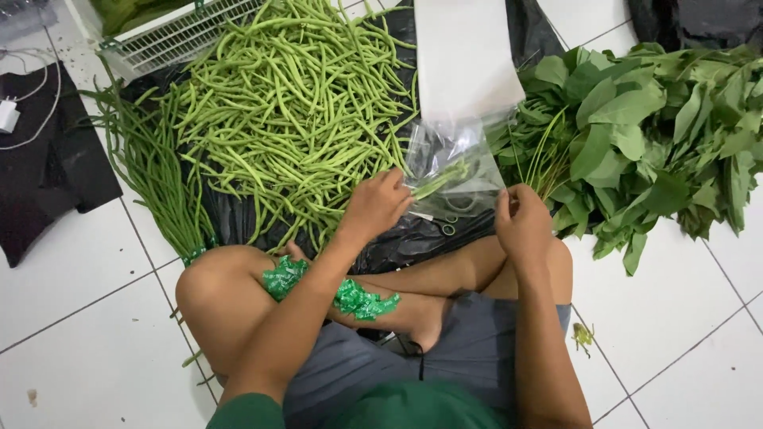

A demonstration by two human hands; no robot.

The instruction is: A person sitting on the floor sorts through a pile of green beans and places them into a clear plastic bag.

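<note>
My left hand (377, 203) grips a small bunch of green beans (439, 181) whose ends reach into a clear plastic bag (457, 163). My right hand (522, 220) pinches the near edge of that bag and holds it up. A big heap of long green beans (294, 103) lies on black plastic sheeting just beyond my left hand. I sit cross-legged on the floor, and a strip of green ties (350, 295) rests across my leg.
A pile of leafy greens (652, 135) lies to the right. A bundle of long beans (151, 175) lies at left. A stack of white bags (465, 56) sits behind the clear bag. Scissors (447, 225) lie under it. A white crate (175, 36) and a charger (9, 115) are at far left.
</note>
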